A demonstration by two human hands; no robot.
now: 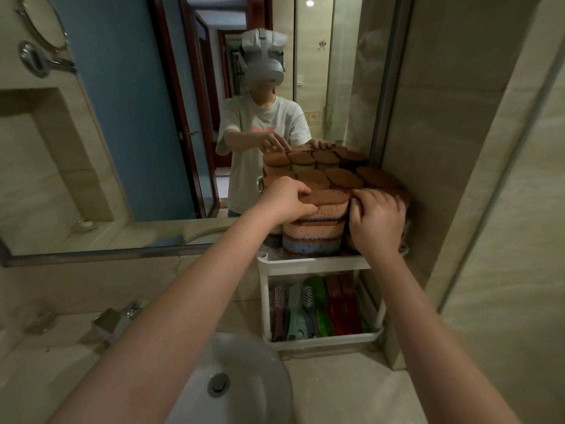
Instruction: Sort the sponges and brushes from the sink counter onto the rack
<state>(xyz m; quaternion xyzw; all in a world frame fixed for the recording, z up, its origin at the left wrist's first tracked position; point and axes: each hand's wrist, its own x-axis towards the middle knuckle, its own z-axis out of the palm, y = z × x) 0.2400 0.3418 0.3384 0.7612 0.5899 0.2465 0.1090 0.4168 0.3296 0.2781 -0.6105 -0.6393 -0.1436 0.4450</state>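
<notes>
Both grips closed at centre frame: left grip (287, 198) pinching the top sponge (328, 198) of a stack, right grip (377, 223) curled round the neighbouring stack (403, 198). Upper tier of the rack (315, 263) crammed with sponges (342, 179); brushes (305, 307) lined below. Looks nearly done, final tidying only.

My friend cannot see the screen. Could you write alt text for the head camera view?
A left hand grips the top sponge of a stack on the upper shelf of a white rack, while the right hand holds the neighbouring stack. Brushes lie on the lower shelf, beside a sink.
</notes>
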